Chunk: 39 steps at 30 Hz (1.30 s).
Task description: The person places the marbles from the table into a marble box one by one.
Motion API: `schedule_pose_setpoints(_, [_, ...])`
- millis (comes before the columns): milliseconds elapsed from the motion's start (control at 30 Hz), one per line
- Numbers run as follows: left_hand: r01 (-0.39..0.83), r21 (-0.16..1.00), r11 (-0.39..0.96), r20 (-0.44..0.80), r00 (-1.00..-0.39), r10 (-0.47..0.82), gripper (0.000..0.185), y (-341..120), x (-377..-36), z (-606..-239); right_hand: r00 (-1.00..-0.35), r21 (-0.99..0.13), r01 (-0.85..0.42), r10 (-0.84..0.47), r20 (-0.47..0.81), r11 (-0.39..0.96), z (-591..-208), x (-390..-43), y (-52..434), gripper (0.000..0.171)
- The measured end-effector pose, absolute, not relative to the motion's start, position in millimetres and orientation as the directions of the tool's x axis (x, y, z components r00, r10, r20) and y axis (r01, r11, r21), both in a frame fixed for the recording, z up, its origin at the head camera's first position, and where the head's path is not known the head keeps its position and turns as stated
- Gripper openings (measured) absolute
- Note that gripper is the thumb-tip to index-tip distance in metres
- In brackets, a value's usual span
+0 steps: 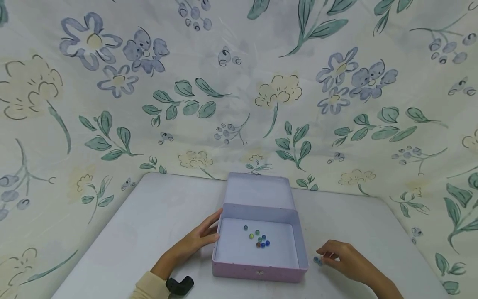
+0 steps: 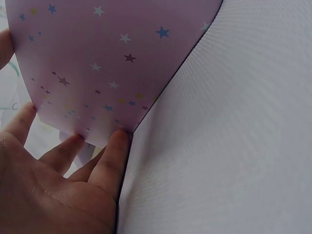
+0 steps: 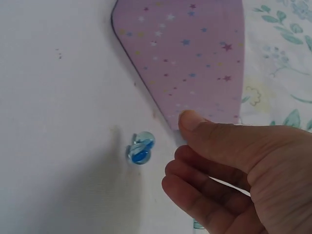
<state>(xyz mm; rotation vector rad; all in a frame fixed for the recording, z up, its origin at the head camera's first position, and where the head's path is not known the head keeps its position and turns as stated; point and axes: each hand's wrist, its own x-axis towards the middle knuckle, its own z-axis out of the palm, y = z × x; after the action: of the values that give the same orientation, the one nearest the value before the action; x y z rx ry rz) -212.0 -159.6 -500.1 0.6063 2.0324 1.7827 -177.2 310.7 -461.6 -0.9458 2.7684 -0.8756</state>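
A lilac tin box [image 1: 235, 270] stands with its lid [image 1: 259, 191] tilted back; stars decorate its outer walls. Several coloured glass marbles [image 1: 267, 243] lie scattered on its pale floor. My left hand [image 1: 192, 241] rests against the box's left side, and in the left wrist view its fingertips touch the starred wall. To the right of the box, my right hand [image 1: 349, 261] hovers by a small group of blue and clear marbles [image 3: 141, 148] on the table. Its fingers are loosely bent, thumb apart from the others, nothing between them in the right wrist view.
Beneath everything is a white table [image 1: 179, 199] with rounded far corners. Floral fabric [image 1: 239, 116] hangs behind it and along both sides. A black device [image 1: 180, 285] sits at the left wrist, beside a beige sleeve [image 1: 151, 286].
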Motion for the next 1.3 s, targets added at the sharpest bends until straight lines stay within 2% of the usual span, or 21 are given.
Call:
schedule_pose_setpoints(300, [0.081, 0.991, 0.11, 0.008, -0.841, 0.541, 0.072, -158.8, -212.5, -500.0, -0.809, -0.525, -0.519, -0.585, 0.049, 0.674, -469.0, -175.4, 307.3, 0.017])
schedule_pose_setpoints(667, [0.092, 0.991, 0.098, 0.023, -0.835, 0.55, 0.072, -159.2, -212.8, -499.5, -0.86, -0.488, -0.434, -0.51, -0.027, 0.758, -468.6, -176.9, 304.1, 0.015])
schedule_pose_setpoints(1033, [0.08, 0.993, 0.09, 0.016, -0.833, 0.553, 0.072, -159.8, -212.3, -500.5, -0.845, -0.486, -0.479, -0.533, 0.031, 0.731, -472.6, -175.6, 309.9, 0.012])
schedule_pose_setpoints(1300, [0.086, 0.991, 0.1, 0.018, -0.838, 0.545, 0.072, -160.2, -212.2, -500.7, -0.82, -0.452, -0.551, -0.557, 0.133, 0.702, -457.5, -180.4, 316.4, 0.014])
